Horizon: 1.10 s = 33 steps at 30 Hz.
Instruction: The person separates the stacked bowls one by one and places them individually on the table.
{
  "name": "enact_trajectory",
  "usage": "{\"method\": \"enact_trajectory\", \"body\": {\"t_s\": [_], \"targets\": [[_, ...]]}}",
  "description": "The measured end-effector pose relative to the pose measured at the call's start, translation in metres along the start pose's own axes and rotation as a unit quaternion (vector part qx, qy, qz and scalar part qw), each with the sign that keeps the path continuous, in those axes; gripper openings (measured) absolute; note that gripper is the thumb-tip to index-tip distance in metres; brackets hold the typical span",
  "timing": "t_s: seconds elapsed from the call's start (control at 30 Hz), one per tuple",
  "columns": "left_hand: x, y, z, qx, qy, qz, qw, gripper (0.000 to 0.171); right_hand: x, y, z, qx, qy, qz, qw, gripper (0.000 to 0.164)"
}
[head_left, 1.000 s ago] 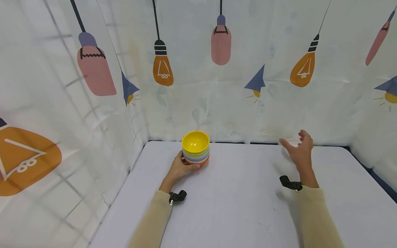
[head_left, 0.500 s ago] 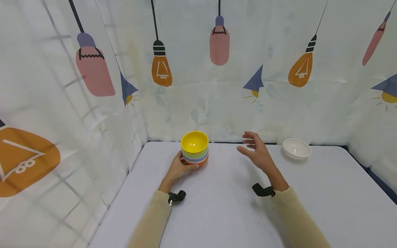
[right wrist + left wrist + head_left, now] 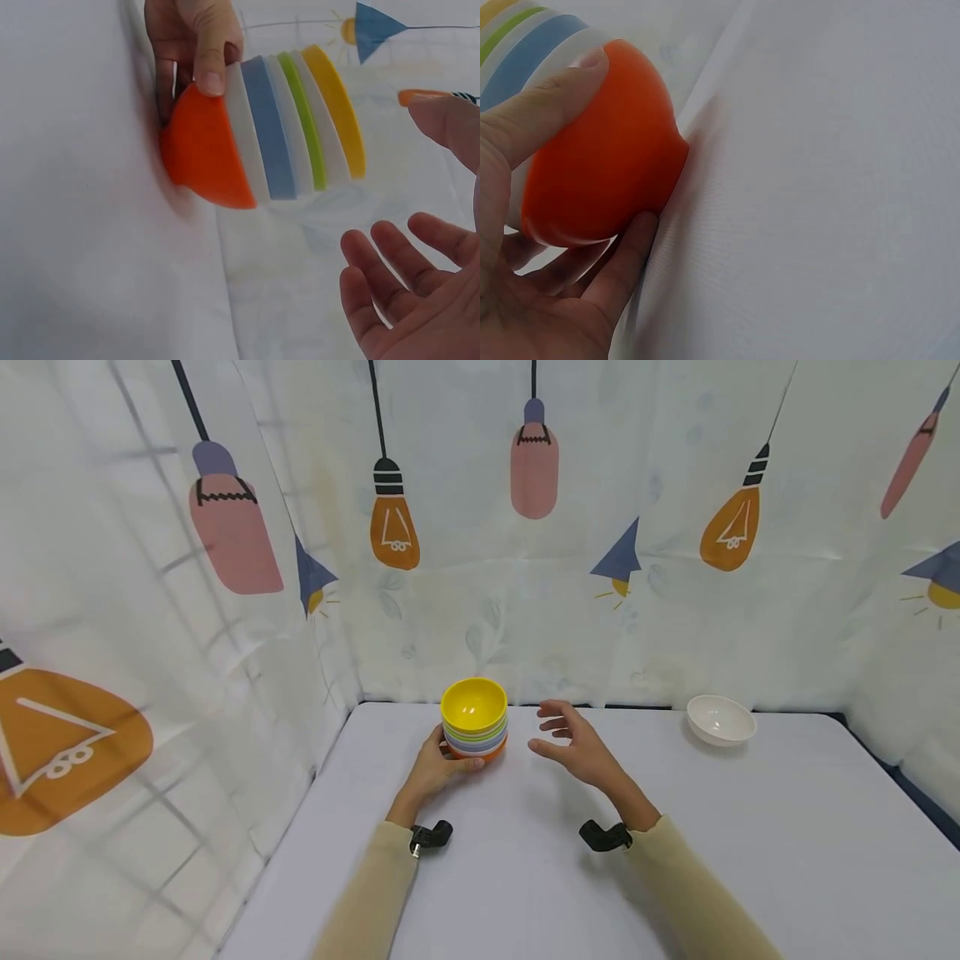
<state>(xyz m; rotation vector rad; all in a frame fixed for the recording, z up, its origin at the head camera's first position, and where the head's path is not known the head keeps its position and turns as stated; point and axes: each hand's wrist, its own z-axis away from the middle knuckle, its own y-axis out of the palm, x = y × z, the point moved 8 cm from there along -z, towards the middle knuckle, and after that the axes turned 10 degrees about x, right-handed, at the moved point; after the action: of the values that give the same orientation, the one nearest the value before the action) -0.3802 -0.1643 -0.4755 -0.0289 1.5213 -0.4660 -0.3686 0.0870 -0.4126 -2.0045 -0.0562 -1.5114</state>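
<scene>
A stack of nested bowls [image 3: 474, 718] stands on the table's far side, left of centre. Its lowest bowl is orange [image 3: 201, 150], its top one yellow [image 3: 474, 703]; white, blue and green rims show between. My left hand [image 3: 435, 768] holds the stack low down from the left, thumb on the near side of the orange bowl and the white rim above it, fingers curled around behind. To the right of the stack, my right hand [image 3: 577, 745] hovers apart from it, fingers spread and facing the bowls, holding nothing. A single white bowl [image 3: 721, 721] sits upright at the far right.
The white table [image 3: 525, 877] ends at the back against a hanging cloth [image 3: 570, 635] printed with lamps. More cloth [image 3: 187, 735] encloses the left side. A black wrist camera [image 3: 606, 836] sits on the right wrist, another black camera [image 3: 431, 836] on the left.
My right hand has moved left, from over the white bowl to beside the stack, leaving that bowl on the table. My left hand keeps its hold on the stack.
</scene>
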Motion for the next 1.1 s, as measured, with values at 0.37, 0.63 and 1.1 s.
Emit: {"method": "enact_trajectory", "body": {"t_s": [0.37, 0.63, 1.1], "targets": [[0.020, -0.003, -0.012, -0.023, 0.012, 0.002, 0.9997, 0.096, 0.008, 0.030, -0.043, 0.047, 0.007, 0.048, 0.998, 0.075], [0.018, -0.002, -0.010, -0.019, 0.015, -0.003, 0.9997, 0.098, 0.012, 0.034, -0.067, 0.066, 0.009, 0.065, 0.996, 0.081], [0.018, -0.001, -0.010, -0.014, 0.016, -0.009, 0.9997, 0.097, 0.013, 0.042, -0.095, 0.115, 0.016, 0.075, 0.990, 0.099]]}}
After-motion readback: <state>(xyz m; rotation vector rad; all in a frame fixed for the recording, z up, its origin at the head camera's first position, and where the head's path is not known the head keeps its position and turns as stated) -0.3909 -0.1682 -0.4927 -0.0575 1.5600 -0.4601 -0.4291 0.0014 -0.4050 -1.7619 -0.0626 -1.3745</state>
